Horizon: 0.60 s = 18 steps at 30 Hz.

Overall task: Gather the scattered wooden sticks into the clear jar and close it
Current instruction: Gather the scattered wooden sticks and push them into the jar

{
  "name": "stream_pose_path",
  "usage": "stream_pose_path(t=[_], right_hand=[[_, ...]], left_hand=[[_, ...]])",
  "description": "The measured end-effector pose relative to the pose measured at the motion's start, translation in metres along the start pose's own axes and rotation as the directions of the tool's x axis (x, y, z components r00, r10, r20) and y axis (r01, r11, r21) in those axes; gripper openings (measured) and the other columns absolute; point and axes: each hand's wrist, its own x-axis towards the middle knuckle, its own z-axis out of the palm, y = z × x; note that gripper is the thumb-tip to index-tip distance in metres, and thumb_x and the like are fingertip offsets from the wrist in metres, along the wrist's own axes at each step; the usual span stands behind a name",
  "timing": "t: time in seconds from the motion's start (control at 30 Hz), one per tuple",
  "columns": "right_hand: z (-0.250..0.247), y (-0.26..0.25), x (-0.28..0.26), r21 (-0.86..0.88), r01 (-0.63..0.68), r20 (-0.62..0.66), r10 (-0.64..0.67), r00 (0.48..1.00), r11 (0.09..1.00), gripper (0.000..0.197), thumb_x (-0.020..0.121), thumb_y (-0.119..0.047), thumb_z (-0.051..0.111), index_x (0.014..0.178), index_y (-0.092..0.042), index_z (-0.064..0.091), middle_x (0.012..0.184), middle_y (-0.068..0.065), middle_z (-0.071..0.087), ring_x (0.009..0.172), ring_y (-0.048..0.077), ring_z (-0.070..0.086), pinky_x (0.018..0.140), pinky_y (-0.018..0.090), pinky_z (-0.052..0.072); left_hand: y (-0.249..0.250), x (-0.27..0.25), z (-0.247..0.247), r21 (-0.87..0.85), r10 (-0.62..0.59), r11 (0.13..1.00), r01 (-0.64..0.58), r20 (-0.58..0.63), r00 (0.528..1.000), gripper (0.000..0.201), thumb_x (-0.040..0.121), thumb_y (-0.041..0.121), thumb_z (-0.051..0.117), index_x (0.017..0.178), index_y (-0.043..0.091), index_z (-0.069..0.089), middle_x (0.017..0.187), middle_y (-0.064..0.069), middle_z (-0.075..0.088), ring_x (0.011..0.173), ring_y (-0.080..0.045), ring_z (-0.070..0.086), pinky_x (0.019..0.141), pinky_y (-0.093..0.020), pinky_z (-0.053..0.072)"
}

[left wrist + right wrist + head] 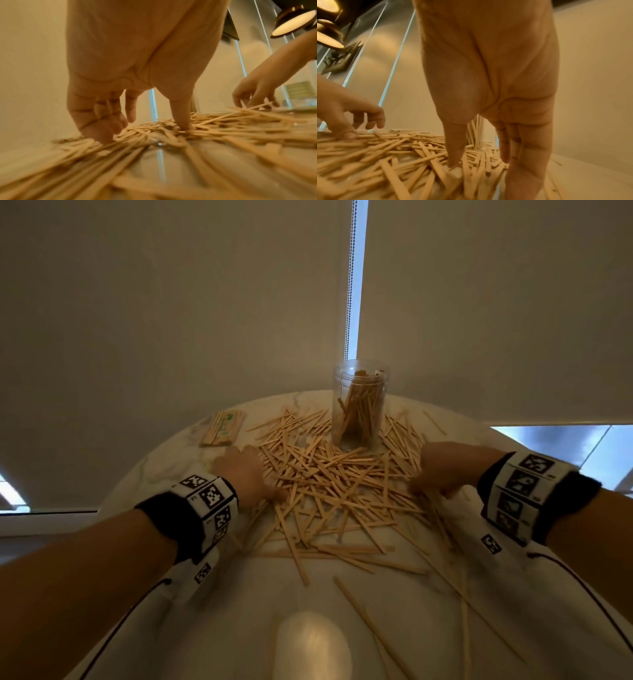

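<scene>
On the round table (394,604), a sealed stick packet (223,428) lies left; the clear jar (359,409), part-filled, stands upright behind the wooden sticks (329,491). Left hand (239,470) and right hand (442,467) flank them. Left wrist: fingers (101,127) loosely spread, thumb pressing sticks. Right wrist: likewise spread, gripping nothing.

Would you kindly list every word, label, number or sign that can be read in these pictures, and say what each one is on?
No text can be read in any view.
Packet of sticks: a label with green marks, too blurred to read.
Left wristband and right wristband: black-and-white square code markers with tiny characters beside them, too small to read.
Clear jar: no label visible.
</scene>
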Motion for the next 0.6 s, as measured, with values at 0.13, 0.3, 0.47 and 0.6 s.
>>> stream_pose_path(t=[0.13, 0.3, 0.47, 0.6], right_hand=[[0.010, 0.000, -0.020, -0.002, -0.036, -0.028, 0.035, 0.999, 0.999, 0.056, 0.090, -0.060, 0.059, 0.070, -0.008, 0.066, 0.063, 0.003, 0.069, 0.059, 0.017, 0.067, 0.064, 0.026, 0.056], [0.019, -0.002, -0.036, 0.037, -0.021, -0.085, 0.024, 0.996, 0.999, 0.026, 0.087, -0.025, 0.068, 0.067, -0.010, 0.063, 0.060, 0.001, 0.063, 0.061, 0.018, 0.064, 0.058, 0.026, 0.055], [0.024, 0.000, -0.053, 0.053, -0.058, -0.079, 0.062, 0.995, 0.997, 0.026, 0.086, -0.020, 0.068, 0.064, -0.011, 0.057, 0.058, 0.000, 0.062, 0.053, 0.014, 0.058, 0.051, 0.023, 0.050], [0.030, 0.002, -0.060, 0.137, -0.096, -0.062, 0.105, 0.992, 0.986, 0.024, 0.089, -0.017, 0.064, 0.067, -0.008, 0.061, 0.049, 0.001, 0.064, 0.049, 0.016, 0.065, 0.057, 0.026, 0.057]], left_hand=[[-0.004, -0.006, -0.001, -0.005, 0.010, 1.000, -0.009, 0.032, 0.999, 0.052, 0.088, 0.052, 0.068, 0.074, 0.006, 0.049, 0.072, -0.003, 0.050, 0.069, -0.017, 0.051, 0.058, -0.028, 0.039], [-0.001, -0.008, 0.006, 0.054, 0.033, 0.998, -0.033, 0.009, 0.999, 0.030, 0.094, 0.028, 0.066, 0.073, 0.008, 0.059, 0.073, -0.013, 0.056, 0.077, -0.025, 0.061, 0.056, -0.025, 0.038], [-0.001, -0.009, 0.012, 0.128, -0.091, 0.987, 0.099, -0.067, 0.994, 0.062, 0.086, 0.057, 0.065, 0.126, 0.011, 0.052, 0.130, -0.015, 0.052, 0.120, -0.032, 0.050, 0.095, -0.040, 0.042], [0.001, -0.009, 0.014, 0.110, -0.004, 0.994, 0.013, -0.090, 0.996, 0.036, 0.091, 0.040, 0.066, 0.108, 0.010, 0.058, 0.120, -0.011, 0.062, 0.108, -0.028, 0.059, 0.083, -0.034, 0.049]])
